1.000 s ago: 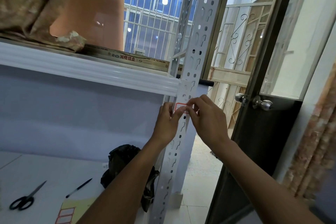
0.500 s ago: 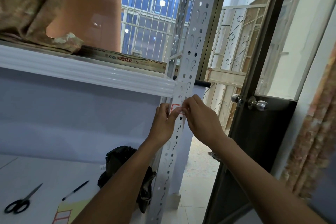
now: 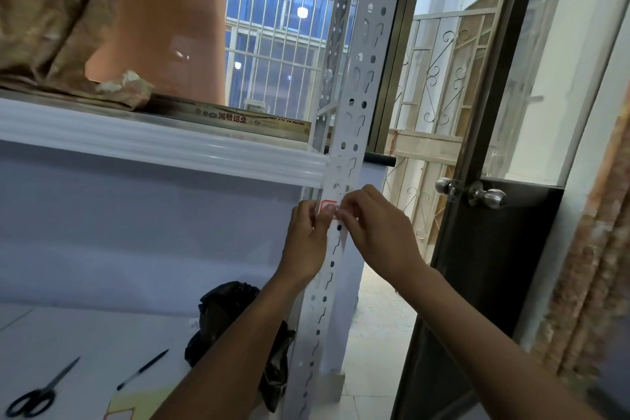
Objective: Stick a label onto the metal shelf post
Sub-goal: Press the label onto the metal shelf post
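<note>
The left hand [image 3: 303, 242] pinches the left edge of the small white red-bordered paper label [image 3: 328, 206] with thumb and forefinger, holding it against the perforated grey-white metal shelf post [image 3: 354, 133] just under the white ribbed shelf edge [image 3: 163, 147]. Just right of that grip, the right hand [image 3: 378, 232] has its fingertips closed on the label's other edge. The sticking step appears to be under way; next comes pressing flat and smoothing before either hand lets go.
</note>
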